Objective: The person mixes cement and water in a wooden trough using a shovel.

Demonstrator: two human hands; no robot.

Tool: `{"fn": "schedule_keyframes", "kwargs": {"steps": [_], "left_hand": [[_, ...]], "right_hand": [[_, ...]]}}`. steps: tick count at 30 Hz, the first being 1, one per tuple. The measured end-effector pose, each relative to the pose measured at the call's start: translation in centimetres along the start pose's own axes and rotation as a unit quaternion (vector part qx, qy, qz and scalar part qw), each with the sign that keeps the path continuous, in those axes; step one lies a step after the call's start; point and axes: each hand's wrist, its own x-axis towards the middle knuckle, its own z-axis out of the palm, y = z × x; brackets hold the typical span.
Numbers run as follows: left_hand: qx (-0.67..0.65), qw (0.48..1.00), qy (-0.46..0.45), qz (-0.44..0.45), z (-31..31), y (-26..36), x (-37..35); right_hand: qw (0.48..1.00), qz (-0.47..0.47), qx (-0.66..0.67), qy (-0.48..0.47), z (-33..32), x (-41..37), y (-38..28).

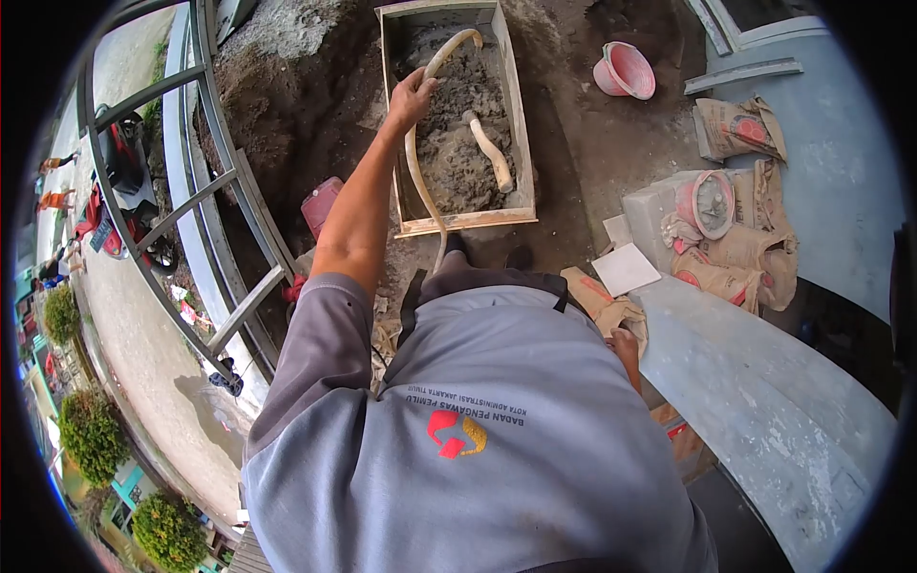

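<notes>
— What's furthest left?
— A metal frame (220, 181) with rungs, lying across dark dirt, and a red container (320, 203) just beside it. Then the left hand (413, 95), fingers wrapped tight round a pale hose (447, 48).
— Why grip it up there?
— Probably to aim it. The hose arcs over the hand, so its end hangs above the wet grey mix in the wooden box (468, 222) (a pale handle (492, 153) lies in the mix too).
— And the right hand (626, 346)?
— It's low by the shirt, against a brown paper bag (602, 301). Its fingers are hidden, so I cannot tell whether they grip.
— The surroundings?
— Outdoors, on bare earth. Right of the box there's a white tile (626, 269), a pink bucket (626, 69) on the dirt, a 2nd bucket (712, 202) on a block, cement sacks (735, 129), and a grey concrete slab (764, 401) streaked pale.
</notes>
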Motion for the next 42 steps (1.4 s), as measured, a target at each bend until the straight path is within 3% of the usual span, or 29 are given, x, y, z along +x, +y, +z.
{"fn": "schedule_keyframes", "kwargs": {"steps": [3,7,11,21,26,33,36,42], "left_hand": [[0.001,0.999,-0.001,-0.032,-0.8,1.0,-0.4],[0.013,0.998,0.060,-0.015,-1.7,-2.4,0.4],[0.025,0.998,0.056,-0.034,-3.3,-4.3,0.8],[0.057,0.993,0.098,-0.029,-5.1,-3.5,-3.0],[0.078,0.991,0.085,-0.066,-5.6,-4.9,-3.8],[0.078,0.993,0.067,-0.060,-4.4,-4.2,-2.5],[0.066,0.993,0.087,-0.041,-3.4,-5.1,-0.5],[0.016,0.994,0.108,-0.028,-4.0,-2.9,1.3]], "right_hand": [[1.000,0.009,0.017,-0.012,0.1,0.6,0.2],[1.000,-0.001,0.017,-0.005,0.5,-0.3,-0.3],[1.000,0.008,-0.017,0.000,1.5,-1.1,-1.3],[1.000,-0.002,-0.019,0.004,2.8,-0.5,-1.9],[0.997,-0.057,-0.047,-0.005,3.3,-2.6,-2.7],[0.994,-0.082,-0.070,0.002,3.5,-2.3,-2.1],[0.999,-0.035,-0.016,0.011,4.0,-1.8,-1.4],[0.995,-0.090,-0.012,0.027,3.6,-2.9,0.5]]}}
